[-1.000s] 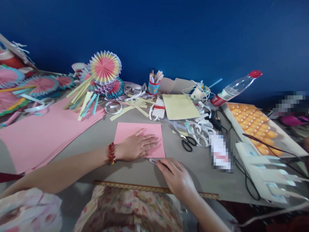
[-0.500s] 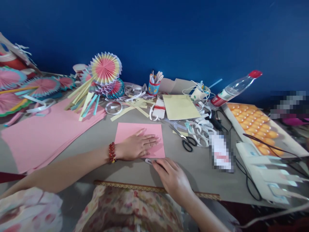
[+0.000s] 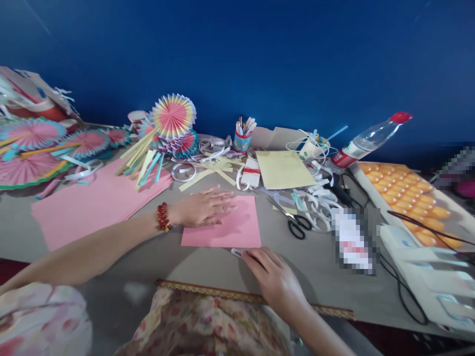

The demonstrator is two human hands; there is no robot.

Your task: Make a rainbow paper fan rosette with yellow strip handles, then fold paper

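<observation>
A pink paper sheet (image 3: 241,225) lies flat on the table in front of me. My left hand (image 3: 202,205), fingers spread and palm down, is over its upper left part; whether it presses on the paper I cannot tell. Just off the sheet's lower right corner, my right hand (image 3: 272,272) is closed around a slim tool with a pale, rounded end (image 3: 236,252). Most of that tool is hidden under the fingers, so its kind does not show. To the right of the sheet lie scissors (image 3: 297,222) with black handles, blades pointing up and left.
Pink sheets (image 3: 100,198) are stacked at left, beside folded paper rosettes (image 3: 173,116). Behind stand a pen cup (image 3: 243,142) and yellow paper (image 3: 285,169) among paper strips (image 3: 315,210). A bottle (image 3: 365,141), a power strip (image 3: 419,272) and cables are at right.
My left hand has slid up and left across the pink sheet, baring its lower part. The right hand still holds the tool by the near edge. The whole view has shifted slightly.
</observation>
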